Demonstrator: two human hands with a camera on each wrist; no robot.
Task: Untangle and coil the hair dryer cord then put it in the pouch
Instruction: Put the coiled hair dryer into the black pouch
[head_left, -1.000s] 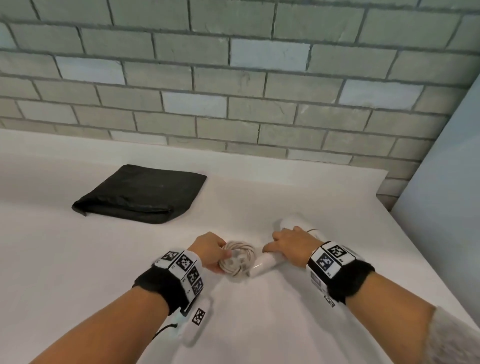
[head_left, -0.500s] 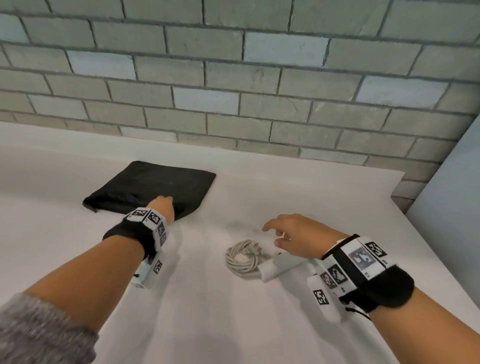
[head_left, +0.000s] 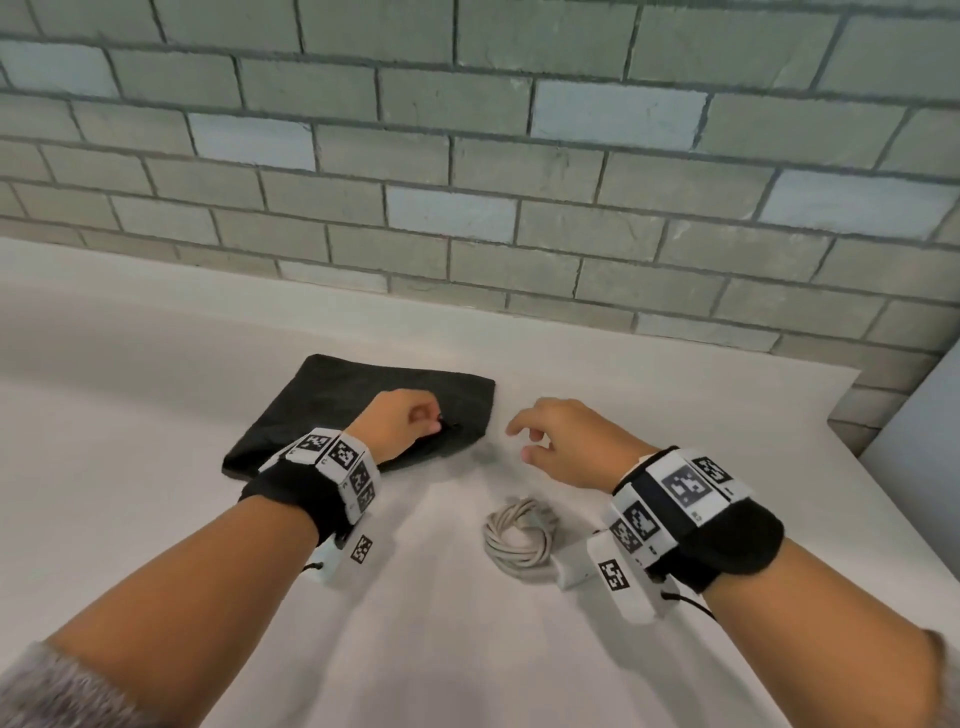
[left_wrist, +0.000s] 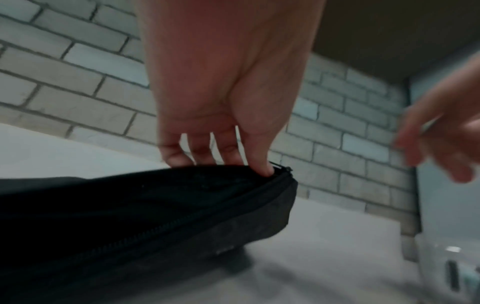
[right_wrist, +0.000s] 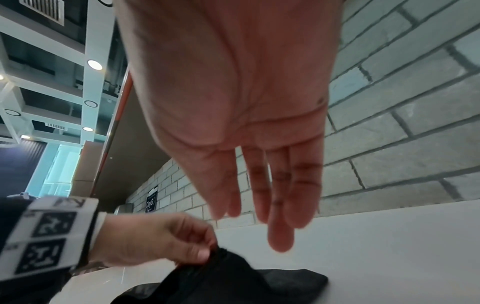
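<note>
A black zippered pouch (head_left: 358, 410) lies flat on the white table. My left hand (head_left: 402, 423) pinches its near right corner by the zipper end, seen close in the left wrist view, where the pouch (left_wrist: 145, 207) lifts a little under the fingers (left_wrist: 263, 164). My right hand (head_left: 561, 441) hovers empty, with relaxed fingers, just right of the pouch corner (right_wrist: 233, 283). The pale cord (head_left: 517, 535) sits coiled on the table between my forearms. Beside it only the white handle end of the hair dryer (head_left: 574, 569) shows; my right wrist hides the remainder.
A grey brick wall (head_left: 467, 156) runs along the back of the white table (head_left: 156, 441). The table's right edge (head_left: 883, 467) falls off beside a pale blue panel (head_left: 924, 426).
My left hand left the coil, reached the pouch and now pinches its corner. My right hand let go of the hair dryer and moved up and left toward the pouch.
</note>
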